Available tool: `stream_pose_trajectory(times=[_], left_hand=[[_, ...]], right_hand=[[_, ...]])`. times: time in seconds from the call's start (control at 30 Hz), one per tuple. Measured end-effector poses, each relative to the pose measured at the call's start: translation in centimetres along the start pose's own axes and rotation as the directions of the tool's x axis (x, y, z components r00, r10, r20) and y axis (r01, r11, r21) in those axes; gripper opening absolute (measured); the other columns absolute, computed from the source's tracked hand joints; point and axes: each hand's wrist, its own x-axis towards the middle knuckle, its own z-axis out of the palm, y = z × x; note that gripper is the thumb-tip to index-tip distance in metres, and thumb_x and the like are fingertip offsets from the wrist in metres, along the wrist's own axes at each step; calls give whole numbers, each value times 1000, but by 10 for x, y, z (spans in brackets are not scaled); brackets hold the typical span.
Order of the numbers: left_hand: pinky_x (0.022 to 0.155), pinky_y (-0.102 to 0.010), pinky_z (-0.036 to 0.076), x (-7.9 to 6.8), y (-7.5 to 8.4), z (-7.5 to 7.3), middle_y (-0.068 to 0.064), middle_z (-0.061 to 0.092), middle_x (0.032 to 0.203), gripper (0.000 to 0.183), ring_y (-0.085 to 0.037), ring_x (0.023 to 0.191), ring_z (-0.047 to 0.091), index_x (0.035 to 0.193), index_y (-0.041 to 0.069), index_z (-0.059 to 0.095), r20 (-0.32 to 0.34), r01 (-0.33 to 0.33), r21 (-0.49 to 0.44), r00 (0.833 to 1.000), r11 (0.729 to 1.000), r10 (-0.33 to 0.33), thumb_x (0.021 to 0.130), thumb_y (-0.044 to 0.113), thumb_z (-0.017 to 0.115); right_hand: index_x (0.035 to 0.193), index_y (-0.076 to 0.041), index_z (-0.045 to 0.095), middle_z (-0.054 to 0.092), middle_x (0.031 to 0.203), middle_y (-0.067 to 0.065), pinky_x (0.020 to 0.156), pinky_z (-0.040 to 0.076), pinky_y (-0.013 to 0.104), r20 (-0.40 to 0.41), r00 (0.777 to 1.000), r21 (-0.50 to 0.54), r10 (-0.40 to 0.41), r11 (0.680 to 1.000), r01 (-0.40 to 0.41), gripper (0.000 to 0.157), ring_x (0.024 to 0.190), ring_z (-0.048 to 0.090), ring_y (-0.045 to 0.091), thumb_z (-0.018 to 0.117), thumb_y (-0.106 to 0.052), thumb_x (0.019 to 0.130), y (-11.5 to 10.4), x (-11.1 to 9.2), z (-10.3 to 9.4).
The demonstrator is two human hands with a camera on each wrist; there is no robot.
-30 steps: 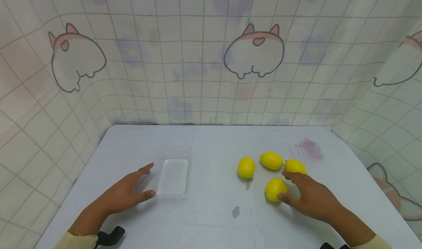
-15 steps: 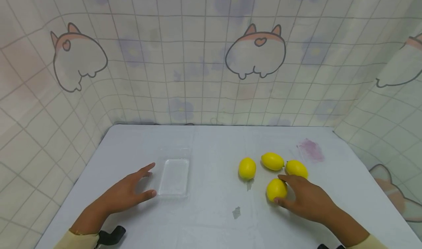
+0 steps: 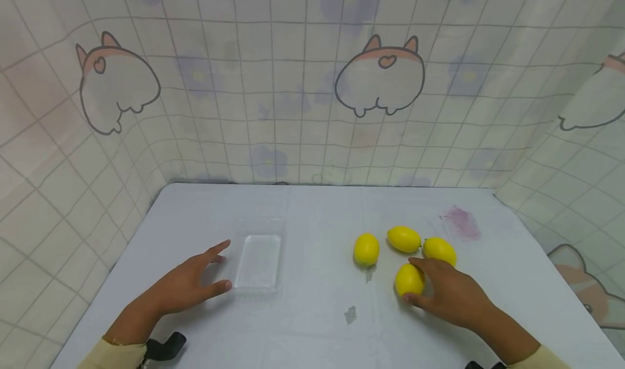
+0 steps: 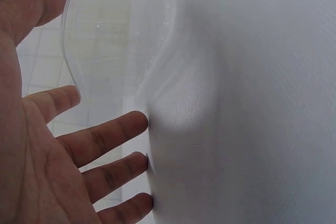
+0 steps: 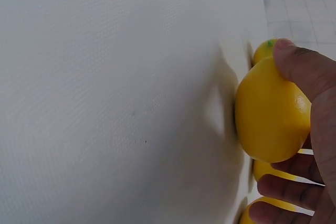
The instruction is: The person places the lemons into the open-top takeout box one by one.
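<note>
A clear plastic box [image 3: 257,263] stands on the left half of the white table, hard to see against the cloth. My left hand [image 3: 183,285] is beside it, fingers spread and fairly straight; in the left wrist view the thumb and index fingertip are at the box's rim [image 4: 63,40]. Over on the right, my right hand [image 3: 451,292] pinches the nearest yellow lemon [image 3: 408,280] between thumb and fingers. The same lemon [image 5: 270,111] appears close to the table surface in the right wrist view, with the thumb on its upper part.
Three more lemons lie behind the held one: a left lemon [image 3: 366,250], a middle lemon [image 3: 403,239] and a right lemon [image 3: 440,249]. Grey patches [image 3: 350,315] and a pink stain [image 3: 460,222] mark the table. A patterned curtain [image 3: 303,87] surrounds the back and sides.
My right hand has moved slightly left and its thumb and fingers have come round the near lemon. The left hand and the box look unmoved.
</note>
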Motion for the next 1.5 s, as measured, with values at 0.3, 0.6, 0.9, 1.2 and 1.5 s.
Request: stream_pose_trajectory(times=[0.3, 0.6, 0.9, 1.2, 1.5], left_hand=[[107, -69, 37, 0, 0, 0, -14, 58, 143, 92, -44, 142, 41, 163, 21, 30, -4, 3, -1, 1000, 1000, -3, 90, 64, 68], [108, -67, 37, -1, -3, 2, -14, 55, 146, 90, -43, 142, 41, 162, 21, 33, -32, -15, -4, 999, 1000, 15, 90, 62, 69], [110, -66, 36, 1, -2, 3, -18, 41, 158, 90, -43, 144, 38, 161, 17, 35, -33, -34, -1, 999, 999, 34, 91, 61, 69], [110, -67, 35, 0, -1, 1, -18, 40, 158, 92, -44, 145, 36, 161, 17, 33, -23, -15, -1, 1000, 1000, 15, 90, 64, 68], [111, -66, 34, 0, 0, 1, -17, 40, 159, 91, -43, 145, 36, 161, 16, 33, -22, -23, -6, 999, 1000, 23, 91, 62, 69]], right_hand=[[144, -14, 59, 59, 140, 16, 89, 54, 61, -1, 1000, -4, -10, 1000, 10, 89, 126, 57, 39, 81, -66, 75, -3, 1, -3], [142, -13, 61, 62, 135, 16, 89, 55, 58, -5, 1000, -27, -21, 999, 20, 88, 120, 60, 36, 84, -64, 74, -5, 2, -6], [138, -15, 63, 66, 126, 11, 84, 58, 52, -87, 994, -28, -66, 998, 64, 82, 110, 64, 30, 88, -57, 73, -8, 9, -11], [142, -17, 60, 66, 126, 7, 83, 59, 48, -148, 983, -30, -108, 994, 105, 83, 103, 63, 23, 87, -56, 74, -21, 19, -18], [142, -14, 60, 63, 137, 5, 94, 55, 51, -186, 964, -7, -188, 982, 190, 82, 119, 62, 28, 87, -54, 75, -35, 26, -21]])
